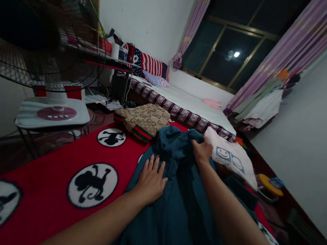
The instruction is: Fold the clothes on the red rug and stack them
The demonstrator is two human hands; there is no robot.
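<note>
A dark teal hooded garment (167, 213) lies spread over a red blanket (57, 169) with round black-and-white figures, its hood (173, 139) at the far end. My left hand (151, 180) rests flat on the garment just below the hood, fingers spread. At the hood's right side, my right hand (202, 149) pinches the teal cloth between thumb and fingers. Beyond the hood sits a folded tan patterned garment (146, 120) with a green-and-red striped edge. To the right of my right hand lies a pale pink folded garment (230, 155) with smiling faces printed on it.
A large fan (55, 114) stands close on the left. Behind are a cluttered desk (123, 63) and a bed (189, 104) with a white top, below a window (233, 53). Clothes (262, 106) hang at the right wall, above a yellow stool (268, 184).
</note>
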